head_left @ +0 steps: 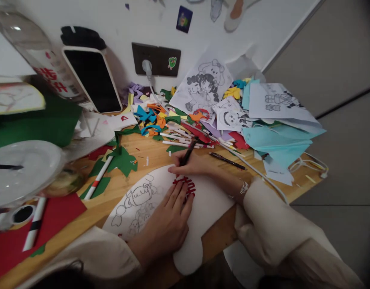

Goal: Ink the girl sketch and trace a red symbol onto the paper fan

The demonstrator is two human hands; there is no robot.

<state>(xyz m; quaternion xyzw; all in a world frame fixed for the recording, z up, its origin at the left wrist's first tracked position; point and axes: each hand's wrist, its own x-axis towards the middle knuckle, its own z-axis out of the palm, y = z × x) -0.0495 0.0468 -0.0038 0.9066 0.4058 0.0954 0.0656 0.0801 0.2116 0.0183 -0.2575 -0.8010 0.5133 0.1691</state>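
Note:
A large white paper cut-out (211, 204) lies on the wooden desk, with pencil-like line drawings (142, 194) on its left part and red lettering (189, 186) near its middle. My right hand (192, 163) holds a dark pen (189, 151) upright at the paper's upper edge, beside the lettering. Flat on the paper rests my left hand (169, 218), fingers stretched and covering part of the red lettering. The pen's tip is hard to make out.
Coloured paper scraps (148, 118), several pens and drawn sheets (203, 86) crowd the back. A phone (93, 80) leans by a bottle (49, 60). A plastic lid (22, 168), red paper (61, 216) and a white marker (99, 178) lie left. Another dark pen (227, 160) and a cable (257, 170) are at right.

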